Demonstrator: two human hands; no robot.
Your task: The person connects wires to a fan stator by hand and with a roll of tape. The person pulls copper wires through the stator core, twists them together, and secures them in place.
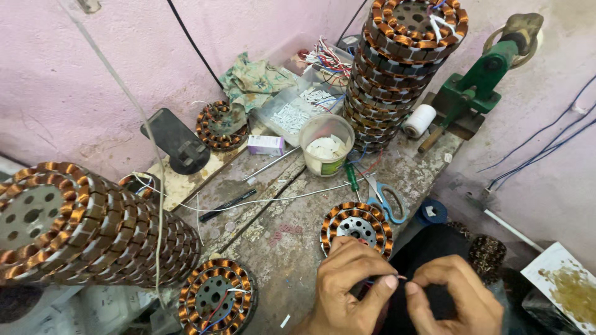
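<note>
Both hands meet at the near edge of the tabletop (279, 239). Left hand (351, 288) and right hand (453, 298) are each pinched shut on a thin wire (402, 277), apparently a lead from the copper-wound stator (357, 226) lying just beyond the knuckles. The wire looks light, limp and easily kinked; the stator dense and rigid, best gripped by its outer rim. Scissors (388, 201) lie beside.
</note>
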